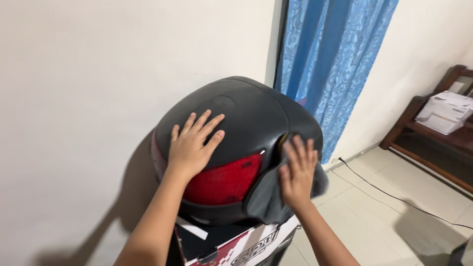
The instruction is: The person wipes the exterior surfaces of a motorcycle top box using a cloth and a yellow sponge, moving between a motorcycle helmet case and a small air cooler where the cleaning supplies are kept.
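Fingers of left hand (191, 147) spread flat on closed black case (246, 113), right hand (297, 172) pressing grey cloth (268, 197) flat against it

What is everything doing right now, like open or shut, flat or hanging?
Motorcycle top box: lid shut, sitting on a cardboard box.
Left hand: open, flat on the lid.
Right hand: open, pressing a grey cloth against the box's side.
Blue curtain: hanging, drawn.
Black cable: lying on the floor.

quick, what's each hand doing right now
Left hand: open, flat on the black box lid, holding nothing.
Right hand: open, fingers pressing a grey cloth against the box side.
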